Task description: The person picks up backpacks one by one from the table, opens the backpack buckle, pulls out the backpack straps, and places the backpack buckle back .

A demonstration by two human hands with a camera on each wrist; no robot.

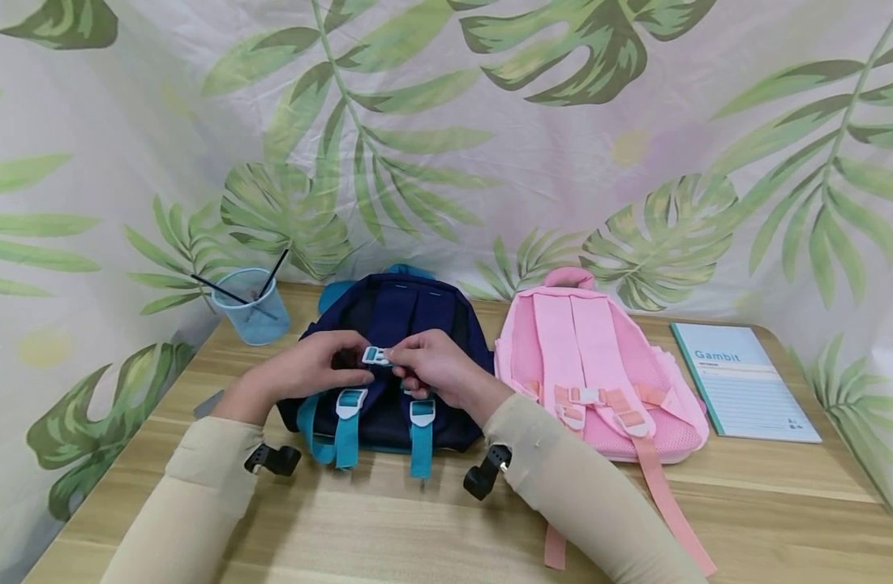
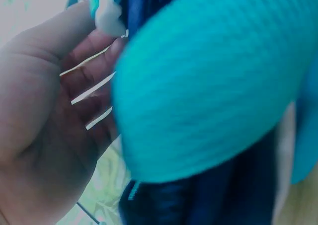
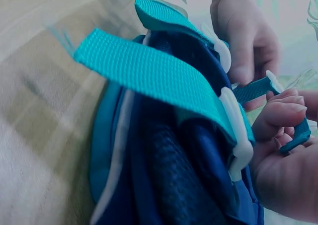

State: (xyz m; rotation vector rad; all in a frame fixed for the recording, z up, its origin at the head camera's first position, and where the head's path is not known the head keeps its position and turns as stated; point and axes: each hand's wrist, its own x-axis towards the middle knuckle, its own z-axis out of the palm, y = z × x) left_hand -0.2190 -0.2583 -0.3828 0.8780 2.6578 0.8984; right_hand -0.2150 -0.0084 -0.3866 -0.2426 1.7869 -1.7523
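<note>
A navy and teal backpack lies with its shoulder straps facing up. Over it, my right hand pinches the right end of a small white chest strap buckle threaded with teal webbing. At the buckle's other end is my left hand, thumb and index finger curved around it. Teal webbing runs between both hands in the right wrist view. Lower down, two teal strap tails hang from white adjusters. A teal strap fills much of the left wrist view.
To the right lies a pink backpack with loose coral straps trailing toward the front. Beyond it sits a "Gambit" notebook. A blue mesh cup with dark pens stands at the back left. Leaf-print fabric hangs behind the wooden table.
</note>
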